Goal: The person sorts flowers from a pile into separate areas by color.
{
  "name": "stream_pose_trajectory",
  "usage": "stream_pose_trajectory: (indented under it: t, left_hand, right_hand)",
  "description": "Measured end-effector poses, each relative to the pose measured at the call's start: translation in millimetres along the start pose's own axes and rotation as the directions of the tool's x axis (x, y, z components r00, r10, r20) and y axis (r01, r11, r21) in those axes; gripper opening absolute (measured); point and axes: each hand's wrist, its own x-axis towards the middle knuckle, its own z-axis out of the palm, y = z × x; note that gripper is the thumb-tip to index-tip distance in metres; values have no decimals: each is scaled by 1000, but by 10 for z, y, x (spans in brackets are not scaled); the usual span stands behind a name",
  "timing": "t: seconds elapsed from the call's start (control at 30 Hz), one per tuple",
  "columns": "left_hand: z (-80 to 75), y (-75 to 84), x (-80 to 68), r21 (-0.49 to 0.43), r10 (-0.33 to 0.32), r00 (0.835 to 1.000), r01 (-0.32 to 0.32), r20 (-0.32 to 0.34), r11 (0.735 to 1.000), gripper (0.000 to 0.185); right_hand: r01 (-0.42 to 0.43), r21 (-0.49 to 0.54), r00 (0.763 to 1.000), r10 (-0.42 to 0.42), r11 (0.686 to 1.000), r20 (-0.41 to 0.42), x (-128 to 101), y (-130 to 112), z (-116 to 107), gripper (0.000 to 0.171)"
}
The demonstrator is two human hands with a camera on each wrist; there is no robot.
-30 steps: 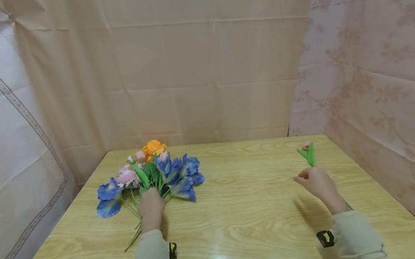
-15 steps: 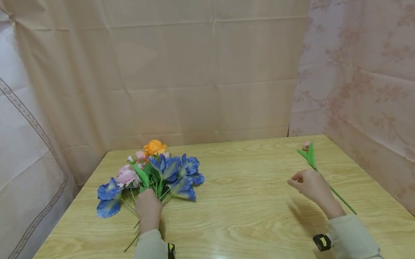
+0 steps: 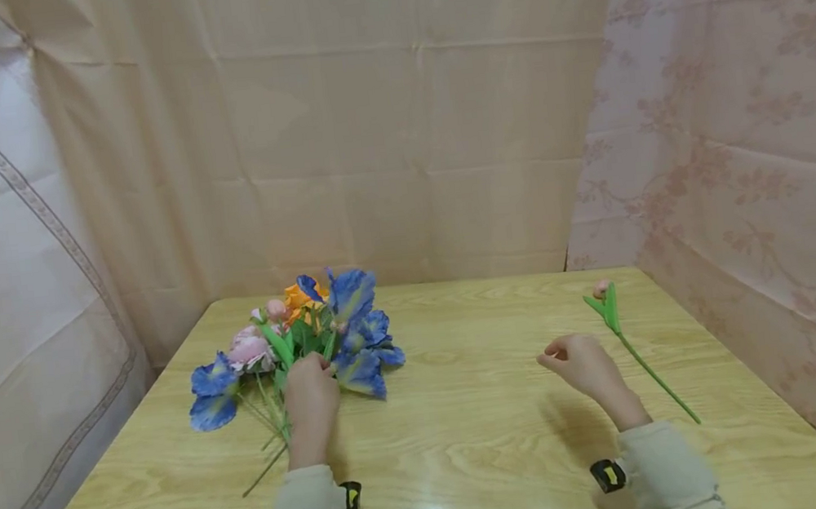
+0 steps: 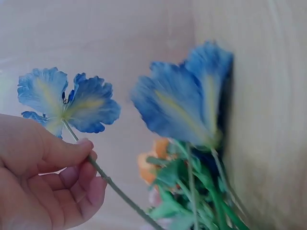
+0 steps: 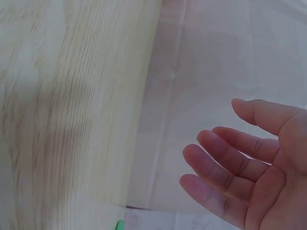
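Left hand [image 3: 310, 399] curled round a thin green stem [image 4: 112, 184], thumb and fingers [image 4: 79, 179] pinching it just below a blue flower [image 4: 64, 100]. In the head view, that blue flower [image 3: 348, 291] lifted above the heap, raised beyond the fingertips. Rest of the bunch [image 3: 292, 352] lying on the counter [image 3: 467, 413] directly ahead of and around the left fingers: more blue blooms to either side, a pink bloom [image 3: 249, 348] just left of the knuckles, an orange bloom [image 3: 299, 298] farther out past the fingertips, loose stems trailing back beside the wrist. In the left wrist view, a second blue bloom [image 4: 184, 105] blurred, close to the right of the pinched stem, with orange and green beneath it.

Right hand [image 3: 583, 365] hovering above the counter, holding nothing, fingers [image 5: 225, 158] loosely bent and spread, palm bare in the right wrist view. Single pink bud with a green stem [image 3: 639, 359] lying flat on the counter just to the right of those fingers, not touched, bud end pointing away past the fingertips, stem end running back toward the sleeve [image 3: 668, 467]. Both hands well apart. Pale cloth [image 3: 395, 124] hung behind and to the sides of the counter.
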Motion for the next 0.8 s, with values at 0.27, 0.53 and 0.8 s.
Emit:
stream_pose_trajectory:
  t: [0.27, 0.53, 0.8]
  left_hand:
    - [78, 273, -83, -118, 97, 995, -94, 23, 989, 4]
    - [261, 377, -166, -209, 189, 981, -174, 52, 962, 4]
    - [372, 541, -268, -319, 309, 950, -279, 44, 906, 5]
  right_hand:
    - [25, 53, 1000, -26, 998, 14, 41, -207, 142, 22]
    - [56, 116, 998, -60, 992, 30, 83, -395, 294, 21]
    - [133, 195, 985, -151, 972, 82, 74, -612, 418, 23]
